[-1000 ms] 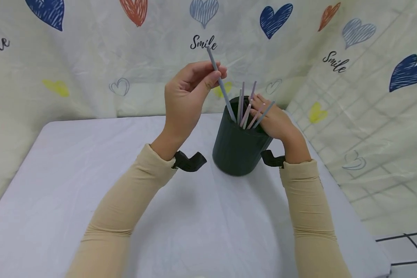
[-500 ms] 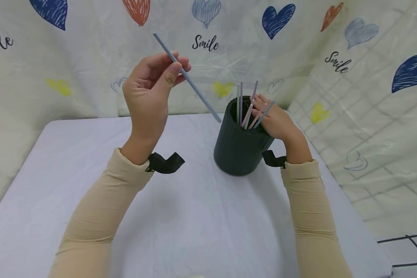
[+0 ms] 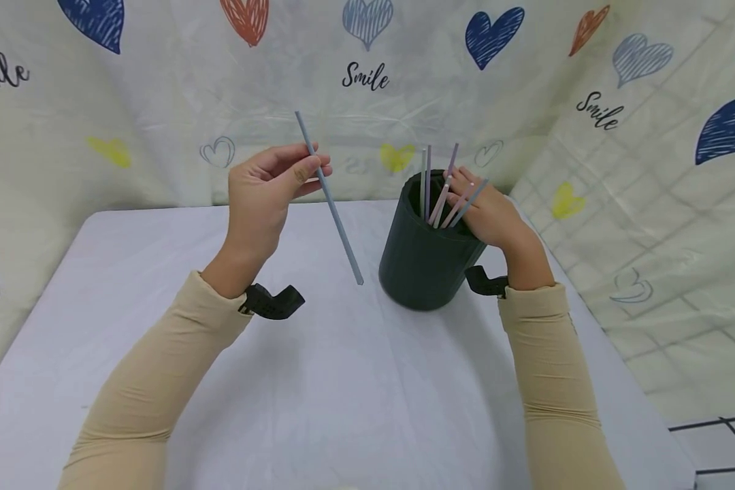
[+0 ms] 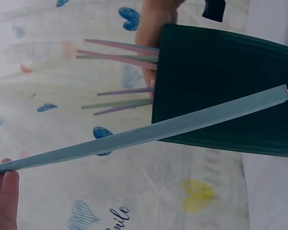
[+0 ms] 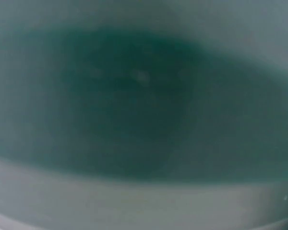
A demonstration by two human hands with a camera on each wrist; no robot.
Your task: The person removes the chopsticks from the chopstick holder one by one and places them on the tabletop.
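My left hand (image 3: 263,194) pinches a pale blue straw (image 3: 339,221) between thumb and fingers, near its upper part. The straw slants down to the right, its lower end in the air left of a dark green bin (image 3: 425,265). Up close in the left wrist view, the straw (image 4: 149,133) crosses in front of the bin (image 4: 225,72). Several pastel straws (image 3: 428,180) lean inside the bin, pink, purple, pale green and blue. At the bin's right rim, my right hand (image 3: 486,211) holds on with its fingers over the edge; its thumb is hidden. The right wrist view is a green blur.
A white cloth covers the table (image 3: 331,381). Behind it and to the right hangs a pale curtain (image 3: 171,88) printed with hearts and "Smile". Each wrist wears a black strap or mount (image 3: 275,301).
My left hand has drawn the blue straw out of the bin, moved left, then come lower, with the straw turning steeper. The right hand stays at the bin's rim.
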